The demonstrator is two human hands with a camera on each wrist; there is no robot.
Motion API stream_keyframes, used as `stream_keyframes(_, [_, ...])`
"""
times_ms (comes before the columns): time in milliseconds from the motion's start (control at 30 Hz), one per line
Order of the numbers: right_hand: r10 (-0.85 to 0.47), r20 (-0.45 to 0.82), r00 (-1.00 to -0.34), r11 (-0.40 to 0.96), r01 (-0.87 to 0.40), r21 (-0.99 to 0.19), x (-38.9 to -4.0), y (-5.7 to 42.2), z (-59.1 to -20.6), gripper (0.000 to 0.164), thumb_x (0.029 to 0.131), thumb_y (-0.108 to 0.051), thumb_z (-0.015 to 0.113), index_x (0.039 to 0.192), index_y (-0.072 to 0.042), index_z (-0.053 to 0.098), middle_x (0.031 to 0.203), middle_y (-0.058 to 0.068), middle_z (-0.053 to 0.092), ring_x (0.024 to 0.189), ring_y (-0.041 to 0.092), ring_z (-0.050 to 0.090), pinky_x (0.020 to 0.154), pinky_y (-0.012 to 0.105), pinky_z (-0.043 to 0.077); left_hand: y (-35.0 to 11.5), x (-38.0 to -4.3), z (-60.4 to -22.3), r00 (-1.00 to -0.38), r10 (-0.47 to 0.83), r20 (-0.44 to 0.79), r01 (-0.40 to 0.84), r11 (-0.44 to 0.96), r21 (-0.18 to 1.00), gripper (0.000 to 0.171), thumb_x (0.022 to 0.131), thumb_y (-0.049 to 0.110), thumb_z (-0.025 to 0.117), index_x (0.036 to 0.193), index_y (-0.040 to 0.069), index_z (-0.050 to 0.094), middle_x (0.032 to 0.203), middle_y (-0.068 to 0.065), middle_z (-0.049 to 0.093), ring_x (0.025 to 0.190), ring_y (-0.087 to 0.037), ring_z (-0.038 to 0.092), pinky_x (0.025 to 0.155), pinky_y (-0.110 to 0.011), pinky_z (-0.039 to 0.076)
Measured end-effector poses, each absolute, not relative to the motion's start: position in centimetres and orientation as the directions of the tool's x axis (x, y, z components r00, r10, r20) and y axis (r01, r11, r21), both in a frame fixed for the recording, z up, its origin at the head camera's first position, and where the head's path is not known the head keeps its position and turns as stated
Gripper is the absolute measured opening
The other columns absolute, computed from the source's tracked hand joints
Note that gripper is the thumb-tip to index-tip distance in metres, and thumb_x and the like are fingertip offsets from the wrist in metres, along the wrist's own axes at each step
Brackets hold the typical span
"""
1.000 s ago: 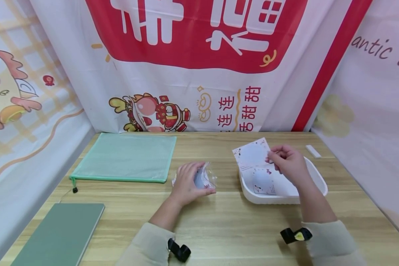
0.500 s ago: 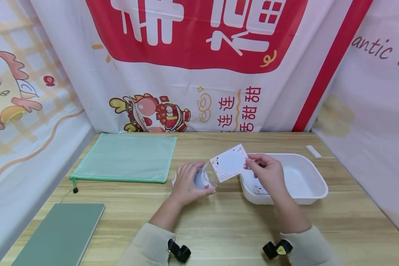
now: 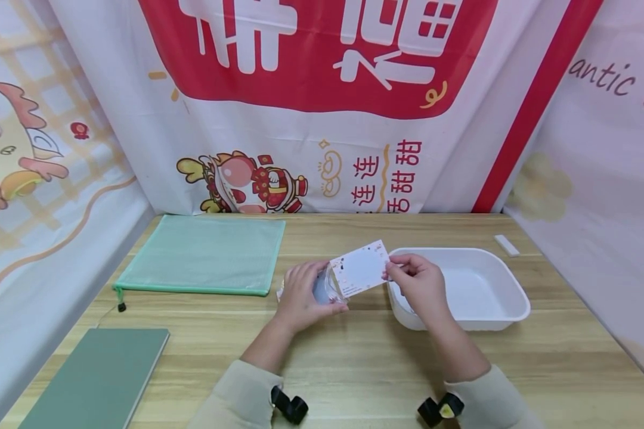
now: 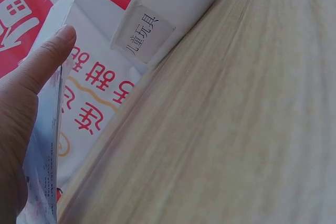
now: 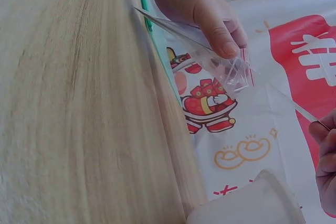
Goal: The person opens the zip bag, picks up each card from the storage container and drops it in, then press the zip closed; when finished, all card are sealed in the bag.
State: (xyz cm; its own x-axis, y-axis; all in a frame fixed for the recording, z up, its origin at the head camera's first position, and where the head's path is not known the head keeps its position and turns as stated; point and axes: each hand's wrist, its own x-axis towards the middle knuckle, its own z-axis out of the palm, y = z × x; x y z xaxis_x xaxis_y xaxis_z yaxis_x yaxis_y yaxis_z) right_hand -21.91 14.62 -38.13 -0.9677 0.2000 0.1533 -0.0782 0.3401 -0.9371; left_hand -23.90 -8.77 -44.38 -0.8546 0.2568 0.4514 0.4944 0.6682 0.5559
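Observation:
Left of the white bin, my left hand point(image 3: 300, 298) grips a clear plastic bag point(image 5: 236, 74) with printed cards inside, its mouth facing right. My right hand point(image 3: 421, 286) pinches the right edge of a white card point(image 3: 361, 269) with small printed decorations along its border. In the head view the card's left edge overlaps the bag's mouth. The left wrist view has the left thumb point(image 4: 50, 59) lying along the bag and card, seen nearly edge-on. The right wrist view catches the right fingertips point(image 5: 321, 129) on the card's edge.
The white plastic bin point(image 3: 483, 280) stands on the right, a labelled side showing in the left wrist view. A green mesh zip pouch point(image 3: 204, 256) lies back left, a grey-green notebook point(image 3: 93, 378) front left. Behind the bin is a small white bar point(image 3: 507, 245).
My right hand has carried the card left from over the bin to the bag's mouth. The left hand has stayed in place with the bag.

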Motion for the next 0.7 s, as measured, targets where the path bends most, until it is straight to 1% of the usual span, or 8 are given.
stream_keyframes(100, [0.192,0.142,-0.971,0.322,-0.075,-0.944,-21.9,14.59,-38.13,0.017,0.088,-0.011,0.071,0.099,0.002,0.07,0.063,-0.009,0.063,0.053,0.003,0.055,0.052,0.018,0.047,-8.76,-23.92,-44.35,-0.857,0.247,0.452,0.489,0.67,0.559,0.095,0.059,0.046,0.091,0.138,0.013,0.051,0.135,-0.006,0.058,0.127,-0.028,0.049,0.111,-0.05,0.03])
stream_keyframes(233, [0.166,0.127,-0.978,0.301,-0.073,-0.951,-21.93,14.47,-38.19,0.017,0.089,-0.009,0.069,0.099,0.004,0.067,0.063,-0.007,0.066,0.059,0.005,0.063,0.06,0.019,0.052,-8.78,-23.92,-44.32,-0.86,0.248,0.446,0.484,0.674,0.559,0.096,0.058,0.046,0.092,0.139,0.013,0.05,0.136,-0.006,0.057,0.128,-0.028,0.048,0.112,-0.05,0.029])
stream_keyframes(300, [0.162,0.121,-0.979,0.302,-0.067,-0.951,-21.96,14.43,-38.27,0.016,0.09,-0.01,0.068,0.099,0.004,0.067,0.062,-0.006,0.066,0.059,0.006,0.063,0.057,0.018,0.048,-8.79,-23.9,-44.31,-0.86,0.252,0.444,0.485,0.673,0.558,0.096,0.059,0.046,0.092,0.139,0.013,0.05,0.136,-0.006,0.057,0.128,-0.029,0.048,0.111,-0.05,0.03])
stream_keyframes(467, [0.167,0.096,-0.981,0.301,-0.042,-0.953,-22.01,14.46,-38.28,0.017,0.09,-0.01,0.067,0.1,0.003,0.066,0.064,-0.005,0.067,0.059,0.006,0.062,0.056,0.019,0.048,-8.79,-23.84,-44.29,-0.856,0.253,0.45,0.491,0.67,0.557,0.096,0.059,0.046,0.091,0.139,0.012,0.05,0.135,-0.006,0.057,0.128,-0.028,0.048,0.11,-0.05,0.03])
stream_keyframes(700, [0.173,0.062,-0.983,0.294,-0.008,-0.956,-21.99,14.69,-38.01,0.019,0.09,-0.011,0.067,0.102,0.003,0.065,0.064,-0.007,0.067,0.058,0.004,0.062,0.052,0.018,0.044,-8.83,-23.88,-44.3,-0.841,0.227,0.491,0.499,0.677,0.541,0.098,0.055,0.049,0.091,0.137,0.011,0.052,0.133,-0.007,0.059,0.124,-0.029,0.05,0.109,-0.05,0.031])
